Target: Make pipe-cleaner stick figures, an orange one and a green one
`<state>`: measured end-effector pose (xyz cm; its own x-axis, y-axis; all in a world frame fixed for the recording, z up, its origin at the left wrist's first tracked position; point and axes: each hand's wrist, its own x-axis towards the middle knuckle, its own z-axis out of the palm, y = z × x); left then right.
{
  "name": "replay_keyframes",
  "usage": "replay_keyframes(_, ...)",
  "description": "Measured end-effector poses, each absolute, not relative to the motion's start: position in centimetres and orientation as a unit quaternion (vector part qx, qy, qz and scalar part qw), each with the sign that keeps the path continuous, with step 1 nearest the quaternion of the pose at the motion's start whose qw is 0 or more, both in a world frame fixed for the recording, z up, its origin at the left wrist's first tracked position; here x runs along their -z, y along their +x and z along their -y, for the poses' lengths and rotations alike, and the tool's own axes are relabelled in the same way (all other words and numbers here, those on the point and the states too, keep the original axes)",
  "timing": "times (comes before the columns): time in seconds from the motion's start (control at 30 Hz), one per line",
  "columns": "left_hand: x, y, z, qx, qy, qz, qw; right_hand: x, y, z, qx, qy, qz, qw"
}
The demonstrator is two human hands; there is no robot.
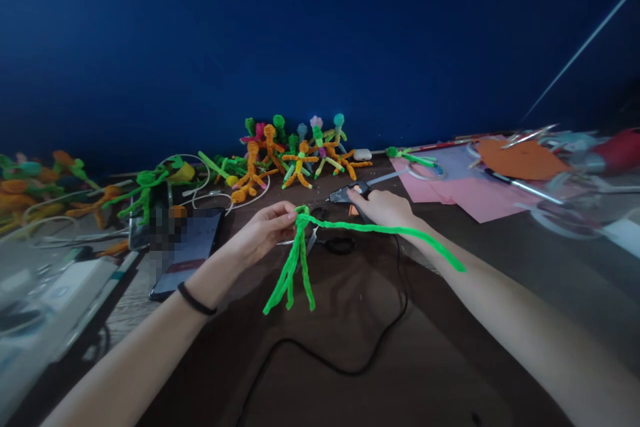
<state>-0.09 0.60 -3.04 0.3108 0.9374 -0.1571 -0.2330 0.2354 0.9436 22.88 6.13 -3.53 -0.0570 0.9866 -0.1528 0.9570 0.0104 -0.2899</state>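
My left hand (270,230) pinches the top of a bright green pipe cleaner figure (295,260) between thumb and fingertips. Several fuzzy strands hang down from it, and one long strand stretches right, past my right wrist. My right hand (383,207) is closed around a black hot glue gun (345,193), its nozzle pointing left, a little beyond the figure. A pale glue stick seems to stick out of its back. Behind the figure lies a pair of scissors (341,245) with black handles, its blades partly covered.
Finished pipe cleaner figures (300,165) stand against the blue wall. A phone (187,260) lies left, near white cables and a power strip (70,293). Pink paper (480,200) and an orange sheet (523,157) are at right. A black cord (345,371) crosses the table.
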Motion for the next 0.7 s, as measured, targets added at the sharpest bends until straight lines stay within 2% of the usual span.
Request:
replay_keyframes(0.27,2.8,0.0,-0.4,-0.429,0.462,-0.409,0.660,3.5,23.5,-6.2,-0.113,-0.684,0.720,-0.001)
replay_keyframes(0.5,3.1,0.2,-0.3,-0.407,0.491,-0.426,0.641,2.9,23.6,-5.9,-0.033,-0.662,0.747,0.051)
replay_keyframes(0.57,3.2,0.3,-0.3,-0.401,0.500,-0.436,0.631,2.3,23.3,-5.5,-0.084,-0.628,0.768,0.096)
replay_keyframes(0.7,3.0,0.6,-0.1,-0.400,0.524,-0.454,0.600,1.0,21.8,-3.8,-0.342,-0.420,0.824,0.166)
